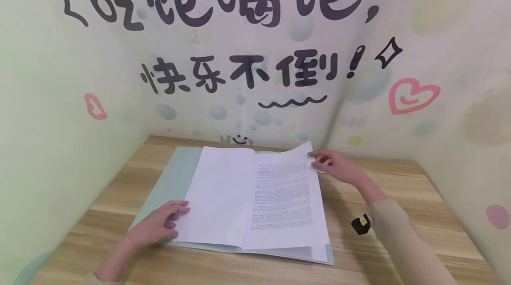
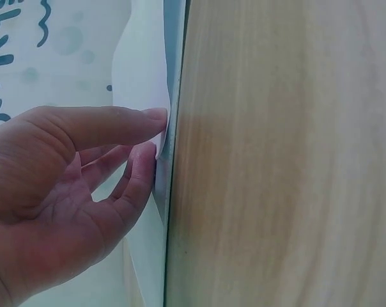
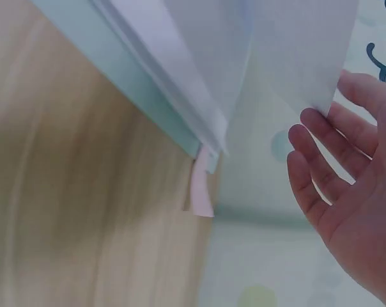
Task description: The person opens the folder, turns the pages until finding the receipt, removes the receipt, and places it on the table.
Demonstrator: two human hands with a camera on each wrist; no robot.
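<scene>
A booklet of printed paper lies open in a pale blue-green folder [image 1: 177, 167]. Its left-hand page [image 1: 223, 191] is blank. At the lower left corner of that page rests my left hand [image 1: 157, 225]; in the left wrist view its thumb and fingertips touch the paper's edge, fingers loosely bent. The right-hand page [image 1: 283, 200] carries lines of print, and its upper right corner is lifted. My right hand [image 1: 331, 167] pinches this raised corner between thumb and fingers. In the right wrist view the lifted page [image 3: 301, 51] stands apart from the sheets below.
A wood-grain table [image 1: 112, 187] bears the folder. A small black object with a yellow flower [image 1: 361, 224] is beside the right sleeve [image 1: 403, 236]. From the folder's far corner sticks out a pink strip [image 3: 201, 185]. Behind the table rises a patterned wall [image 1: 247, 41] with large dark lettering.
</scene>
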